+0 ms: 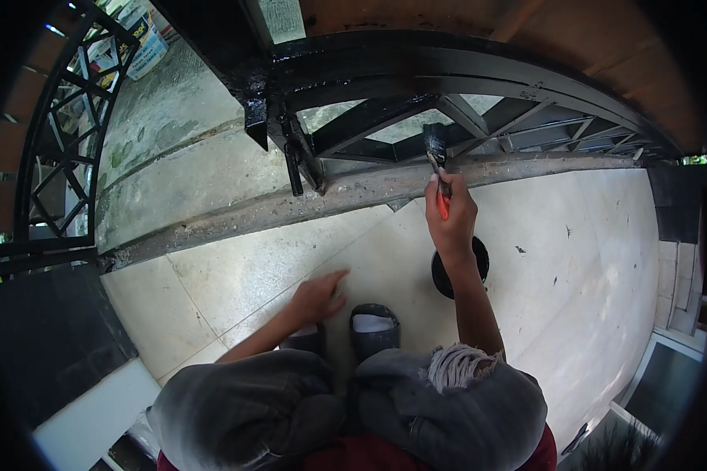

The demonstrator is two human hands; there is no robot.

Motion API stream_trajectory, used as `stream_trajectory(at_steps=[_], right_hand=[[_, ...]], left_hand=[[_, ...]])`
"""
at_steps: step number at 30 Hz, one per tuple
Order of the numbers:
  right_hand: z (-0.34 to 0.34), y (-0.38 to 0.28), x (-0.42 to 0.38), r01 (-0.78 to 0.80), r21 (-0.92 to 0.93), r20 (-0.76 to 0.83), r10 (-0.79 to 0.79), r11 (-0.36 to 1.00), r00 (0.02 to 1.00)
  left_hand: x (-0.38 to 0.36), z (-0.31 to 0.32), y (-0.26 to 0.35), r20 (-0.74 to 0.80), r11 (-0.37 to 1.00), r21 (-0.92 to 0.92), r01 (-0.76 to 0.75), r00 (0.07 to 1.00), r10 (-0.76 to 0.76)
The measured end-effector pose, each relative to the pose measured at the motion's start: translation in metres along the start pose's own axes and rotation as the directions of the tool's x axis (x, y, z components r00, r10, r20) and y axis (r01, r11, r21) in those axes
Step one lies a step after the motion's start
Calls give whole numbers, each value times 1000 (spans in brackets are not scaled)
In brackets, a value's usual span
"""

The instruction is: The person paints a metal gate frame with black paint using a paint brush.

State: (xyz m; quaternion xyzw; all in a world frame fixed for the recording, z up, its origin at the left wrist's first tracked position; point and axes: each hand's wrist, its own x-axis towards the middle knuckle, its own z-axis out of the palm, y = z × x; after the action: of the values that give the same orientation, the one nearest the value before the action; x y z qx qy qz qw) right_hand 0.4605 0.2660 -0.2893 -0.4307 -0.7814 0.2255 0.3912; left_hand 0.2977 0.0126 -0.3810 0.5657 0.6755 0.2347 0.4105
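Note:
My right hand point(453, 212) is closed around a paintbrush point(436, 141) with an orange-red handle end. Its dark, paint-coated bristles point up and overlap the lower lattice of a black metal gate point(416, 74). Wet-looking black paint shines on parts of the frame. Below that hand, a round black container point(441, 276) sits on the tiles, partly hidden by my forearm. My left hand point(316, 298) hovers over the floor by my knee, index finger stretched out and holding nothing.
A concrete strip point(322, 202) runs under the gate, bordering the cream tiled floor point(236, 259). A second black lattice panel point(75, 133) stands at left, with a paint bucket point(148, 51) beyond it. Dark specks point(520, 250) mark the tiles at right. My dark slippers point(375, 337) are below.

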Motion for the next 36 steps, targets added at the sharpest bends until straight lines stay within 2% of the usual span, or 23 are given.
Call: stream_trajectory(at_steps=[4,6,7,9,10,12,16,18,19,21,22,23,24,25,26,27,28,29,30,31,33,34,36], right_hand=[[2,-1,-2,36,-36,-9,-37,999,999],[1,0,-2,29,-26,-5,-29,999,1000],[0,1,-1,15,-17,-6,-15,1000,1000],[-3,-3,-1,-14,-18,14,14,1000,1000],[-4,-4,-1,-47,-23,30,48,999,998],[-4,-2,-1,-30,-21,27,31,999,999],[-5,1,-2,6,-32,37,-5,999,999],[-3,6,-2,22,-29,32,-21,999,999],[-2,7,-3,31,-25,26,-30,999,999],[-3,5,-3,16,-13,35,-16,1000,999],[-3,5,-3,1,-5,42,-1,1000,999],[-3,4,-3,0,-6,45,0,1000,999],[-3,4,-3,7,-8,46,-7,1000,999],[-3,4,-2,14,-10,45,-14,1000,999],[-4,4,-3,14,-12,47,-13,1000,999],[-5,4,-3,-5,-7,55,6,1000,998],[-6,5,-3,-25,-4,64,25,1000,998],[-7,6,-4,-24,-7,65,25,1000,998],[-7,8,-4,-15,-4,65,15,1000,998],[-6,9,-5,-6,0,65,6,1000,998],[-5,12,-6,-10,5,65,9,1000,998],[-5,14,-6,-10,9,64,10,1000,998],[-7,10,-5,-22,8,68,21,1000,997]], left_hand=[[92,-27,13,-34,895,386,-225,966,258],[130,-44,27,56,865,484,-128,992,115],[146,-46,19,51,867,483,-124,992,114],[170,-44,2,-178,911,410,43,983,34],[172,-44,-4,-176,911,410,45,984,31],[171,-52,-3,-244,904,320,284,946,-211],[169,-47,5,-132,885,413,214,976,-174],[170,-53,4,-102,860,499,106,993,-63],[169,-50,6,-105,860,498,109,992,-65],[168,-38,12,-256,913,291,286,943,-214],[170,-35,10,-255,912,292,288,942,-216],[173,-32,8,-166,916,399,46,986,23],[178,-29,6,-54,855,478,-200,965,256],[183,-25,5,-54,856,476,-202,965,258],[185,-29,12,-208,946,319,55,978,13],[187,-33,18,-312,946,121,300,917,-250],[186,-33,15,-310,947,120,298,917,-249],[183,-32,10,-177,964,262,46,984,1],[183,-30,6,-12,906,363,-220,971,240],[185,-28,4,-11,906,362,-220,971,240],[184,-29,9,-249,963,210,-168,943,219],[184,-29,12,-247,963,208,-169,944,219],[182,-21,15,-191,957,274,92,981,-39]])
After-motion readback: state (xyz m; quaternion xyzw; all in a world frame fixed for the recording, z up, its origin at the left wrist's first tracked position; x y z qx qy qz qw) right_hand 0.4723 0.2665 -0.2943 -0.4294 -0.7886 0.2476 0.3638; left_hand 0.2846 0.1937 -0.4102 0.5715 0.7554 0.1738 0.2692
